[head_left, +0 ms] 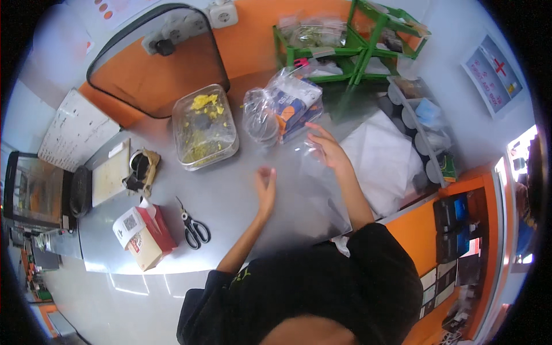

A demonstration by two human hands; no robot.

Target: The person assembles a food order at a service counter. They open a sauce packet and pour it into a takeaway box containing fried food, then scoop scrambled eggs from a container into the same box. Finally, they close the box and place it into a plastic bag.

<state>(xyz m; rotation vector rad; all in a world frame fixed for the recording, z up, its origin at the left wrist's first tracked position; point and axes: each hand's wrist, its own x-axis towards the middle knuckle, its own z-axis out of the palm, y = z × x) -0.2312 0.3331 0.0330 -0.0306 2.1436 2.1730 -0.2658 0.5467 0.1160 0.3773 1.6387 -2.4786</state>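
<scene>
I see my right hand (326, 150) with fingers spread, resting on a clear flat plastic bag (322, 190) lying on the grey steel counter (230, 201). My left hand (265, 187) is blurred, fingers loosely open, holding nothing, just left of the bag. Beyond the fingertips sits a stack of clear plastic lids (260, 118); farther left, black-handled scissors (194, 227).

Both bare forearms come up from the lower edge out of short black sleeves and stretch forward. The left hand (265, 187) is held edge-on, fingers together and pointing ahead, palm turned inward, blurred. The right hand (326, 148) reaches further out, palm down, fingers spread loosely and slightly curled, the wrist straight in line with the forearm.
</scene>
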